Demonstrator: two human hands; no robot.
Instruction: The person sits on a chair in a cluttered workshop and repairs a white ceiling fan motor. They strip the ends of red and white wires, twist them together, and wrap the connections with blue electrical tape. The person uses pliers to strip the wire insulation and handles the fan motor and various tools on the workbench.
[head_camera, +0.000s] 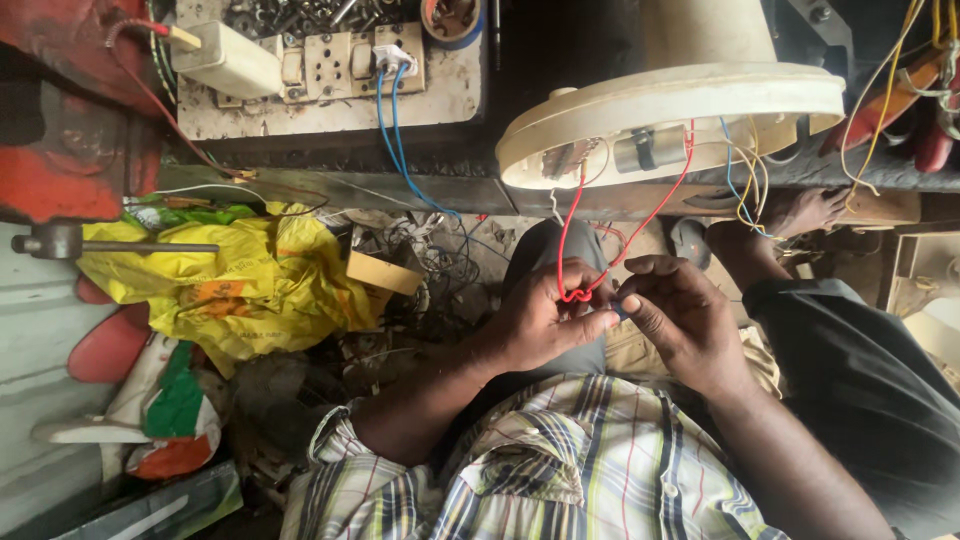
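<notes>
Red wires (572, 262), two counted, are running down from the cream round fan base (670, 115) and meeting in a twisted loop over the lap; the left hand (545, 320) is pinching that loop, fingers curled closed on it; the right hand (680, 318) is closing thumb and forefinger on the wire ends just beside it; two blue wires (395, 130) are hanging from one switchboard (330, 70); one yellow bag (240, 280) is lying to the left.

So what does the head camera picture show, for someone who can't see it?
Two bare hands, left hand and right hand, pinch twisted red wires that run up into a cream round fan base. A yellow plastic bag lies to the left.
</notes>
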